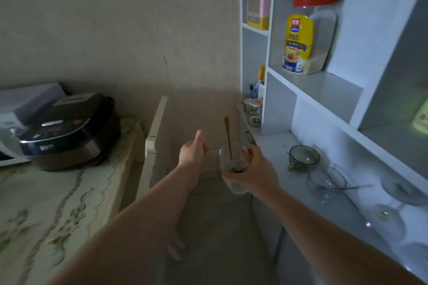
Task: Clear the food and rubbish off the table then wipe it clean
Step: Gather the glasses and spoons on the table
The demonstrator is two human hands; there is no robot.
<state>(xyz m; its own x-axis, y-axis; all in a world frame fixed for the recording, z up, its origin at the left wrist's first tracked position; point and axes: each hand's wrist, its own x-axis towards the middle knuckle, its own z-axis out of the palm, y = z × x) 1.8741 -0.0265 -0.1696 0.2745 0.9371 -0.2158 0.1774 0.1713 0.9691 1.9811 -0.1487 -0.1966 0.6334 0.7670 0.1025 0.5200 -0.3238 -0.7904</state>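
Note:
I hold a clear glass cup over the narrow floor gap between two counters. A long gold spoon stands in it, and dark residue lies at its bottom. My right hand is wrapped around the cup from the right. Just left of the cup, my left hand is curled with the thumb up; I cannot tell whether it touches the glass.
A dark rice cooker sits on the floral-covered counter at left. At right, a white shelf unit holds a red-lidded oat jar. Its ledge carries a glass cup, glass bowls and small jars.

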